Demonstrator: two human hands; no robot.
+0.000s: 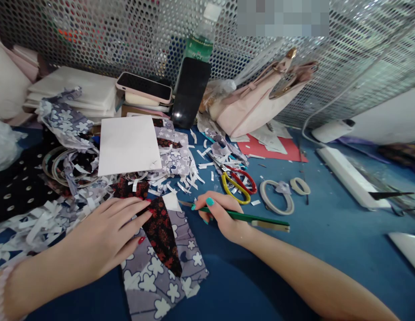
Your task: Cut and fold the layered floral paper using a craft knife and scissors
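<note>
My left hand (107, 238) lies with outstretched fingers on a dark, red-flowered fabric piece (162, 236), pointed at its near end. Under that piece is a grey fabric (150, 290) printed with white flowers. In my right hand (224, 218) is a slim green utility knife (261, 219), gripped near its front. Its thin blade points left, close to a small white scrap (172, 202) at the top of the fabric. Beyond the right hand lie scissors (239, 182) with one yellow and one red handle loop.
White paper strips (36, 220) are heaped at left. A white square card (129, 145) rests on fabric. Tape rolls (277, 197) lie at right. Behind stand a black phone (190, 93), a bottle (200, 44) and a pink bag (244, 107) against a perforated metal panel (127, 31).
</note>
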